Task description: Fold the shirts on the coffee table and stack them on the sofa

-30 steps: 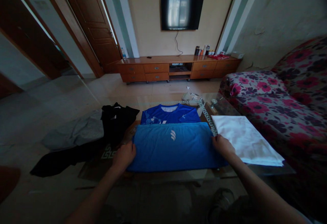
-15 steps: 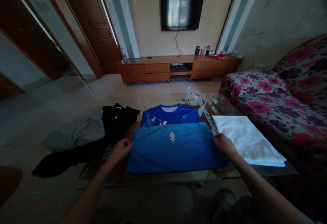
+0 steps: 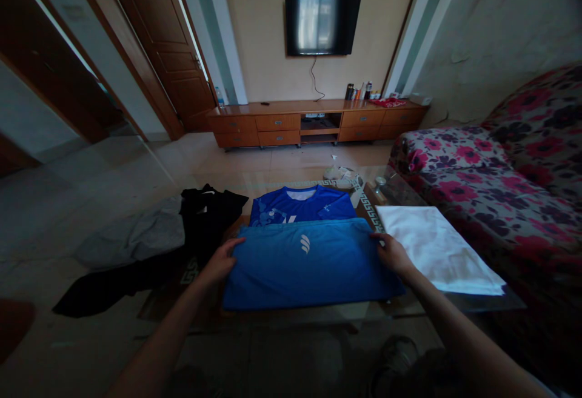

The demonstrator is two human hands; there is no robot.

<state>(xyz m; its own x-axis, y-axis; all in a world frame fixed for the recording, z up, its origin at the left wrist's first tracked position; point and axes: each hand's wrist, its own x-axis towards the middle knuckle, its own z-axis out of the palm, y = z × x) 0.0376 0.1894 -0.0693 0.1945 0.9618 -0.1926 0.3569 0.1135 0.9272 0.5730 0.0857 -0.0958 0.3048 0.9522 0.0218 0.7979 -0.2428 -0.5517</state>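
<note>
A blue T-shirt, its lower part folded up over the chest, lies on a glass-topped table. A white logo shows on the folded part, and the collar and sleeves lie beyond it. My left hand rests at the left edge of the fold, fingers stretched over the cloth and thumb apart. At the opposite edge is my right hand, its index finger reaching onto the fabric and the thumb lower down. Both hands look open; the undersides of the fingers are hidden.
Folded white cloth lies right of the shirt. Black and grey clothing is heaped on the left. A small glass object and a plastic bag are near the far side. The flowered sofa stands at right.
Both hands have gone from pinching the fold's side edges to stretched fingers, moving slightly inward and away from me over the cloth. The shirt keeps its folded shape.
</note>
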